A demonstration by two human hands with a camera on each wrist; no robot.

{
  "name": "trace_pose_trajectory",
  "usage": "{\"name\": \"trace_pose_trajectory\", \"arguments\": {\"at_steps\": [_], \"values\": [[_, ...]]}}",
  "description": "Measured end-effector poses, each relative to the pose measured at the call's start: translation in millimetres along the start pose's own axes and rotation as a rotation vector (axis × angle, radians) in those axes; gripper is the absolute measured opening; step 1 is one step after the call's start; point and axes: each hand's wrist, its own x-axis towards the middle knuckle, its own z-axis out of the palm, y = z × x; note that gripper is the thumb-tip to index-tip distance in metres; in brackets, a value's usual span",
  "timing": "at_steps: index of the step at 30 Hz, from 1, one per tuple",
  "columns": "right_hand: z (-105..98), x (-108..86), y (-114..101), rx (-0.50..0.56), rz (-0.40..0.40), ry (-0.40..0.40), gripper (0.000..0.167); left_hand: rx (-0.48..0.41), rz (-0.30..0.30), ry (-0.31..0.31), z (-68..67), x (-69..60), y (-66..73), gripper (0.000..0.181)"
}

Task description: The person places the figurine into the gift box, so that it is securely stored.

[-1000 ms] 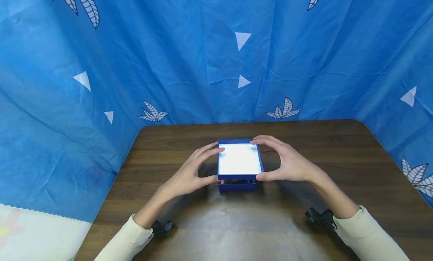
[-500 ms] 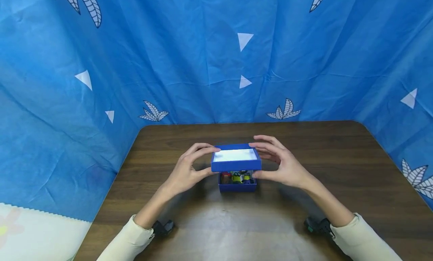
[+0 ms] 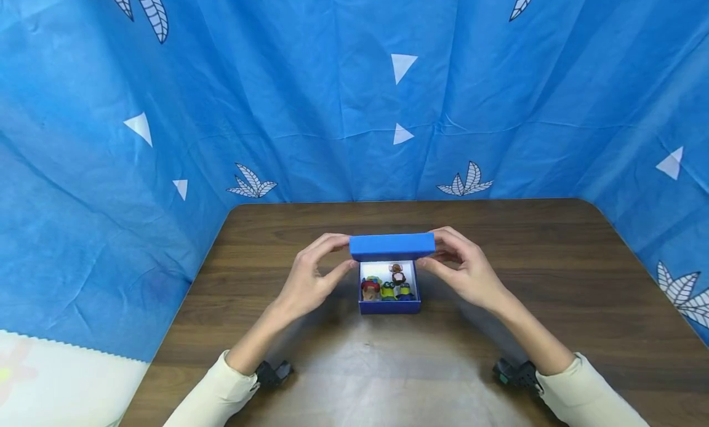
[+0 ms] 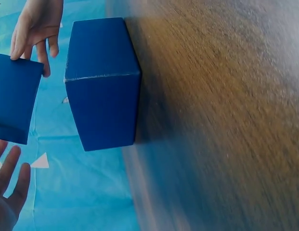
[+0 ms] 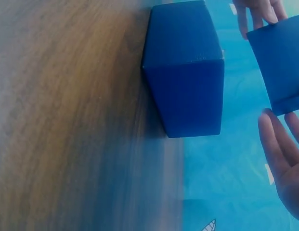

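Observation:
Between my two hands a blue box lid (image 3: 392, 247) is tilted up above the back of a small blue box (image 3: 389, 307). My left hand (image 3: 308, 280) pinches the lid's left end with thumb and fingers; my right hand (image 3: 469, 268) grips its right end. Inside the white-lined box lie several small toy figures: one with a red top (image 3: 370, 288), yellow-and-blue ones such as the middle figure (image 3: 388, 291), and a brown figure (image 3: 397, 273) at the back. Both wrist views show the lid (image 4: 13, 98) held apart from the box (image 5: 185, 72), whose inside is hidden there.
The box stands on a dark wooden table (image 3: 277, 230). Behind the table and at its sides hangs a blue patterned curtain (image 3: 343, 107). A black wrist camera (image 3: 272, 374) sits on the left wrist, another camera (image 3: 515, 374) on the right.
Both hands have lifted the lid off the box and tipped it, so its outer side wall now faces me and its white inside is out of sight. The figures have come into view.

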Motion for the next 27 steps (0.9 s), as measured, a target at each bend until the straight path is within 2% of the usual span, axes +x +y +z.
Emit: {"name": "trace_pose_trajectory", "arguments": {"at_steps": [4,8,13,17,22,27], "values": [[2,-1.8,1,0.036,-0.018,0.004,0.036,-0.048,0.006,0.015,2.9,-0.1,-0.7,0.038],[3,-3.6,-2,0.080,0.002,-0.003,0.040,-0.085,-0.007,0.011,4.9,-0.4,0.5,0.038],[3,-2.5,-6,0.088,0.019,-0.002,0.065,-0.144,-0.076,-0.001,6.1,-0.7,3.2,0.039],[4,-0.6,-7,0.095,-0.003,0.012,0.083,-0.200,-0.120,0.004,6.9,-1.4,3.5,0.049],[7,-3.6,-3,0.066,-0.047,0.020,0.086,-0.244,-0.104,0.029,8.5,-1.6,3.0,0.065],[8,-5.9,0,0.063,-0.038,0.027,0.082,-0.245,-0.073,0.005,11.2,-0.6,1.0,0.069]]}}
